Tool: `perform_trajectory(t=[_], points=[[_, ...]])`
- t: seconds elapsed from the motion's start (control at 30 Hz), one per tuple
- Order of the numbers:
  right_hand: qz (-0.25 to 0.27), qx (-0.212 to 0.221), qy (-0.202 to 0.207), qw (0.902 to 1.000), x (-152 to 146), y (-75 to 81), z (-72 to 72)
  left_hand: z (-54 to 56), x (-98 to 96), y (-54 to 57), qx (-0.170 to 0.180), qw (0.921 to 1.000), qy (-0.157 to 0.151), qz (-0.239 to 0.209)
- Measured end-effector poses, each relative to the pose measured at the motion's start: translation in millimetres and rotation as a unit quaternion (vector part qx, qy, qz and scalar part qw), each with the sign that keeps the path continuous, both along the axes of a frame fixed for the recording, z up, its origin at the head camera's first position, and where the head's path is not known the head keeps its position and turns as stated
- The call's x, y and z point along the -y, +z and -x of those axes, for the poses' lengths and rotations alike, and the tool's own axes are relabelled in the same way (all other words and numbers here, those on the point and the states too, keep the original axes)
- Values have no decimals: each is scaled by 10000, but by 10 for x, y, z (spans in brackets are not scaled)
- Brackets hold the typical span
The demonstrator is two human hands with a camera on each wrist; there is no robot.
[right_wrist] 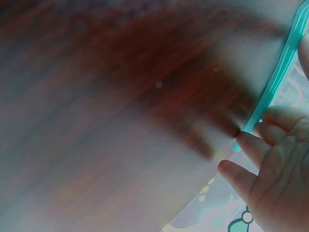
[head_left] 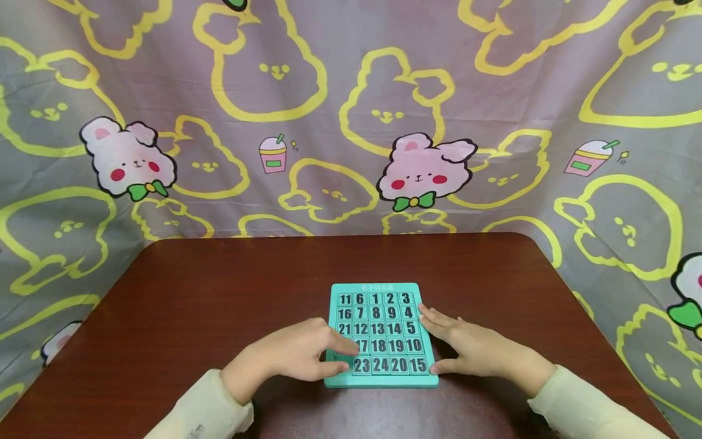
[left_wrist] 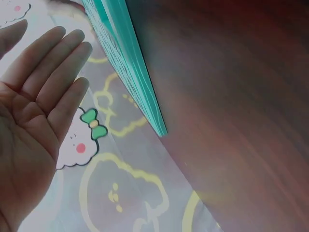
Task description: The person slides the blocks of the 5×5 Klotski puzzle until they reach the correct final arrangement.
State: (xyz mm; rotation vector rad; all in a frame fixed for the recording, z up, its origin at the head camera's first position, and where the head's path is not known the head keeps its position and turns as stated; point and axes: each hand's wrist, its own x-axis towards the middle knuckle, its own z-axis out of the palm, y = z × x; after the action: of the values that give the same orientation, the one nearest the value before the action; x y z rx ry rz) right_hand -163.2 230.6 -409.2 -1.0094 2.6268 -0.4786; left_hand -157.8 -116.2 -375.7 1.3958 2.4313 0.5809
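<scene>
A turquoise sliding number puzzle (head_left: 382, 381) lies on the table, its square tiles printed with black numbers. The top row reads 11, 6, 1, 2, 3, and the bottom row shows 23, 24, 20, 15. My left hand (head_left: 301, 350) reaches over the lower left of the board, index fingertip by the 17 tile (head_left: 364, 347) and thumb at the bottom-left corner. That hand covers part of the left column. At the right side, my right hand (head_left: 485, 350) rests its fingertips along the frame, with the thumb by the lower right corner. Its fingers (right_wrist: 253, 147) are extended against the edge.
The puzzle sits on a dark reddish-brown table (head_left: 230, 280) with rounded far corners. Behind and beside it hangs a grey curtain (head_left: 340, 79) printed with yellow outlines, white rabbits and pink cups. Light sleeves (head_left: 205, 405) cover both forearms.
</scene>
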Motion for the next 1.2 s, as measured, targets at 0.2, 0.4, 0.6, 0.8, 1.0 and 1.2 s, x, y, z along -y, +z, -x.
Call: perform_trajectory(t=[0.2,0.4,0.6,0.8,1.0,1.2], points=[[-8,-31,2,10000,1,-4,-4,63,75,7,148,9992,364,103],[-25,-2,26,10000,17,-1,2,71,112,-34,179,9983,486,254],[-30,-12,-13,10000,8,-15,11,52,129,-49,369,9975,534,297],[-60,-48,-30,10000,0,-18,14,-3,134,-66,458,9974,508,247],[-44,-45,-25,10000,1,-11,15,-93,134,-47,487,9975,457,210],[-38,-12,-28,10000,7,-6,10,-149,134,-24,408,9982,366,233]])
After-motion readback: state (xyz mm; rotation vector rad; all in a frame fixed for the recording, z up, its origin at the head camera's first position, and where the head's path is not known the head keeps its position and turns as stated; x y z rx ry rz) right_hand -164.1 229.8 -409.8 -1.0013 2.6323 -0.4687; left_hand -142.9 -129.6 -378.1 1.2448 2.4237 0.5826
